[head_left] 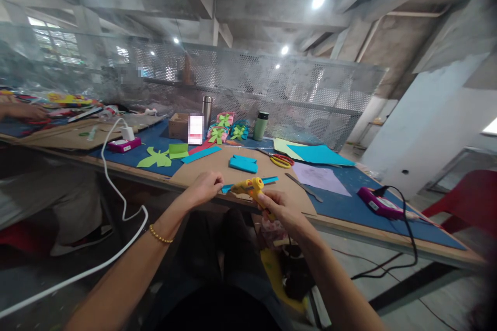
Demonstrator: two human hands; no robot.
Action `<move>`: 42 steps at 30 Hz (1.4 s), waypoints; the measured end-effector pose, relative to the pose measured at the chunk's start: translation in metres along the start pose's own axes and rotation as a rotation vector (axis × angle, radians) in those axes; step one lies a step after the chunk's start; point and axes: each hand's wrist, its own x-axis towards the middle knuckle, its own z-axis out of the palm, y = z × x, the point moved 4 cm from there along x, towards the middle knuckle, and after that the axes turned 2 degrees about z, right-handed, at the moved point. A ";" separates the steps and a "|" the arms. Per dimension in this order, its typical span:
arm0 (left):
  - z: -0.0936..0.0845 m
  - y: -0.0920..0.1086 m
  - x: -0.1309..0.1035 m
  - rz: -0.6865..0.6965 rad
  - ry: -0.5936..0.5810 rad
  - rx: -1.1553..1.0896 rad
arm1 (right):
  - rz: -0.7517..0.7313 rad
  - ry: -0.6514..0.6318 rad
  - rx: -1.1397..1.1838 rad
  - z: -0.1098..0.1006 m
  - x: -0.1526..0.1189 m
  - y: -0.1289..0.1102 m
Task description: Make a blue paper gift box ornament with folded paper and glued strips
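Note:
My right hand [274, 206] is closed round the handle of a yellow glue gun [248, 186], whose nozzle points left. A long blue paper strip [271, 180] lies behind the gun near the table's front edge. At the strip's left end is my left hand [206, 186], fingers curled; whether they pinch the strip is too small to tell. Beyond the hands a folded blue paper piece [243, 164] rests on the brown cardboard [209, 165]. Another blue strip [202, 154] lies farther left, beside green paper cutouts [155, 158].
Scissors [282, 160], a metal blade tool [305, 187] and purple paper [322, 178] lie to the right. Purple power strips [378, 202] sit at both sides, with loose cables. Behind stand paper flowers [218, 135], a green bottle [261, 125] and a cardboard box [179, 125]. Another person's hand shows far left.

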 end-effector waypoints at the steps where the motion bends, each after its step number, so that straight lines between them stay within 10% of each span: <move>1: 0.000 0.000 -0.001 0.006 0.009 -0.004 | -0.003 0.000 0.000 -0.002 0.000 0.001; 42: 0.011 0.003 -0.020 0.216 0.055 0.145 | 0.013 0.077 0.074 -0.009 -0.007 0.000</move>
